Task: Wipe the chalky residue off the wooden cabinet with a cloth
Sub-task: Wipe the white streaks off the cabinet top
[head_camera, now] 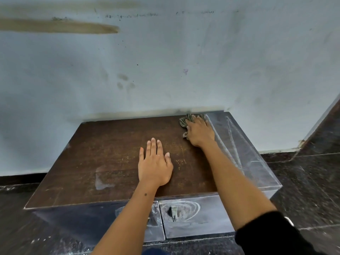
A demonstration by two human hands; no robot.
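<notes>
A low wooden cabinet with a dark brown top stands against the wall. My left hand lies flat on the middle of the top, fingers apart, holding nothing. My right hand presses a crumpled grey-green cloth onto the far right corner of the top. A grey chalky film covers the right strip of the top beside that hand. A pale smear marks the left front of the top. The cabinet's front doors carry chalky swirls around a small handle.
A stained pale blue wall rises right behind the cabinet. Dark speckled floor tiles surround it, and a dark skirting runs up at the right edge. My dark sleeve and a watch show at the bottom right.
</notes>
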